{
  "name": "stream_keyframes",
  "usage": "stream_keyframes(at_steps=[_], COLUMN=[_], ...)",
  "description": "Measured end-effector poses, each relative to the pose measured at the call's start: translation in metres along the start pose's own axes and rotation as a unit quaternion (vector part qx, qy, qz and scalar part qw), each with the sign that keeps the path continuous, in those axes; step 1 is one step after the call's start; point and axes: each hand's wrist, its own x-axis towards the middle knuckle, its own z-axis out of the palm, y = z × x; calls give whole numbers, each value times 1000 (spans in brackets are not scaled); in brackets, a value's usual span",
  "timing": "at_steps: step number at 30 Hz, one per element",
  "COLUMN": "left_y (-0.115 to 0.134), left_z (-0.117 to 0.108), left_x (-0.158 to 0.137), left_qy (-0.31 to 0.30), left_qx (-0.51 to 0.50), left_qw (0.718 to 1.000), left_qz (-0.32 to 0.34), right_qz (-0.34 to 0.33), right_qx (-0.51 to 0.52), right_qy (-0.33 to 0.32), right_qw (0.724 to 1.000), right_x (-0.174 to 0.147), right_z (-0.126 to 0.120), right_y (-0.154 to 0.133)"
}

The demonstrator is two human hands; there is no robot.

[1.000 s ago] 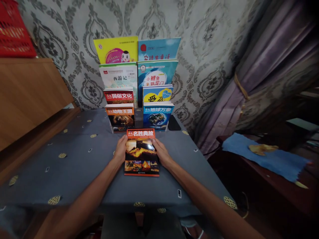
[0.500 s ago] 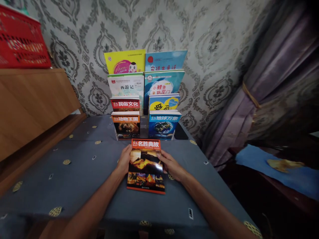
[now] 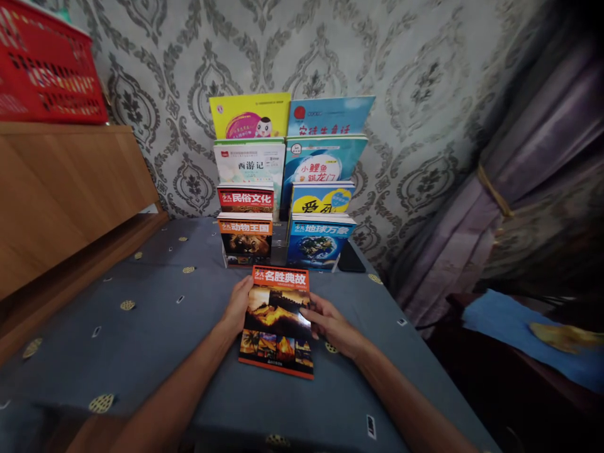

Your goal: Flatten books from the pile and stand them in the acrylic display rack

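A paperback book (image 3: pixel 278 321) with an orange title band and a Great Wall photo on its cover faces me, between my two hands. My left hand (image 3: pixel 238 306) grips its left edge, the fingers partly hidden behind it. At the right edge, my right hand (image 3: pixel 333 324) holds it with the thumb on the cover and other fingers beside and behind. Just beyond stands a clear book rack (image 3: pixel 279 254) with books in two columns. Its front row has a lion-cover book (image 3: pixel 246 243) on the left and an Earth-cover book (image 3: pixel 317 247) on the right.
A wooden cabinet (image 3: pixel 70 201) with a red basket (image 3: pixel 51 69) on top borders the left. A dark flat object (image 3: pixel 352 258) lies right of the rack on the cloth-covered table (image 3: pixel 155 352). A tied curtain (image 3: pixel 453 226) hangs at right, near a blue cloth (image 3: pixel 504 321).
The view has shifted slightly, so the rack appears farther right. The book stays in both hands, and my right hand has slid a little lower along its edge.
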Motion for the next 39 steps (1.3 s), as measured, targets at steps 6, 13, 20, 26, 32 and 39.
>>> stream_keyframes(at_steps=[6, 13, 20, 26, 32, 39], left_y=[9, 28, 58, 80, 102, 123], left_z=[-2, -11, -29, -33, -34, -27], left_x=[2, 17, 33, 32, 34, 45], left_qy=[1, 34, 5, 10, -2, 23], left_qx=[16, 43, 118, 117, 187, 293], left_qw=[999, 995, 979, 972, 945, 888], left_qz=[36, 87, 168, 203, 268, 353], right_qz=[-8, -54, -117, -156, -192, -258], right_qx=[-14, -66, -109, -133, -182, -271], right_qy=[-23, -44, -69, -75, -57, 7], right_qw=[1000, 995, 985, 976, 963, 927], right_x=[12, 47, 76, 99, 104, 119], right_z=[-3, 3, 22, 34, 43, 38], right_y=[6, 5, -10, -11, -26, -43])
